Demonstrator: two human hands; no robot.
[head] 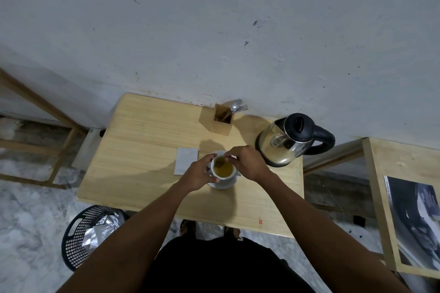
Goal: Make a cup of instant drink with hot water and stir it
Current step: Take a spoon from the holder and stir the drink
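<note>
A white cup (223, 175) full of yellow-brown drink stands on a white saucer (226, 183) in the middle of the wooden table (142, 150). My left hand (198, 173) wraps around the cup's left side. My right hand (247, 162) hovers over the cup's right rim, its fingers pinched on a thin spoon (222, 161) whose end dips into the liquid. A silver sachet (186, 161) lies flat just left of the cup. The glass electric kettle (289, 140) with a black lid and handle stands to the right of my right hand.
A wooden holder (221, 121) with a spoon and fork stands at the back by the wall. A black basket (83, 235) holding foil wrappers sits on the floor at the lower left. A second wooden table (381, 173) with a magazine (416, 219) is at the right.
</note>
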